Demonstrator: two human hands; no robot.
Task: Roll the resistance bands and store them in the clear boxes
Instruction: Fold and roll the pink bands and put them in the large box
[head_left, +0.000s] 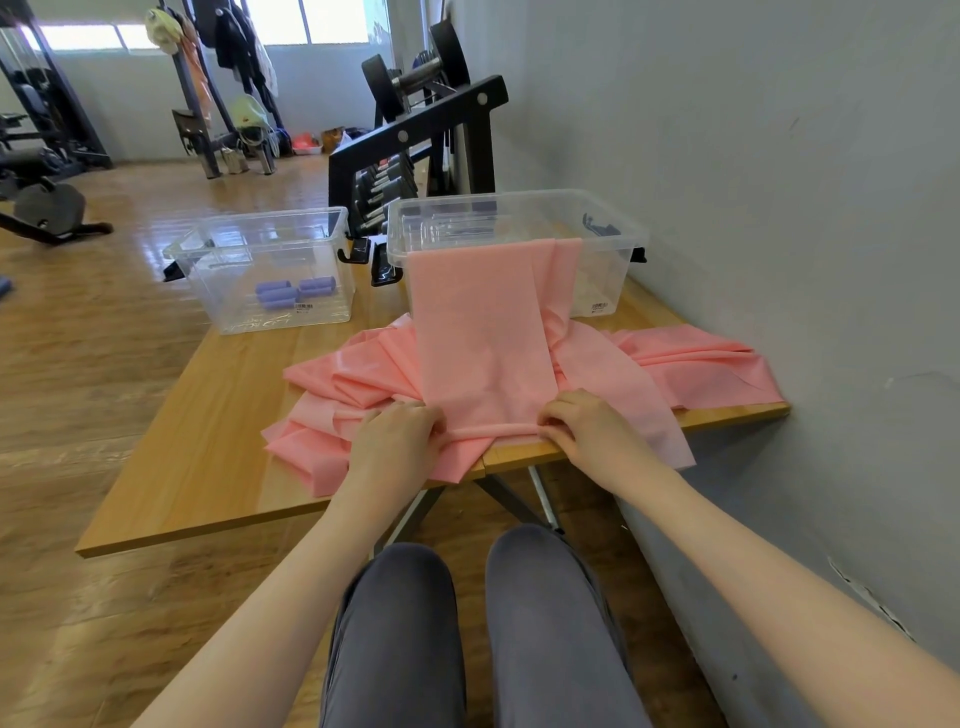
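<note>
Now, pink band (485, 343): rolled edge pinched between both hands at table (208, 457) edge, far end draped at 12 o'clock.
Left hand (397, 434): fingers curled on roll.
Right hand (579, 423): fingers curled on roll.

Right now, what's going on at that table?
A seated person is starting to roll a pink resistance band; the left hand and right hand pinch its rolled near edge. Its far end drapes over the right clear box. The left clear box holds three purple rolls. More pink bands lie loose on the table.
</note>
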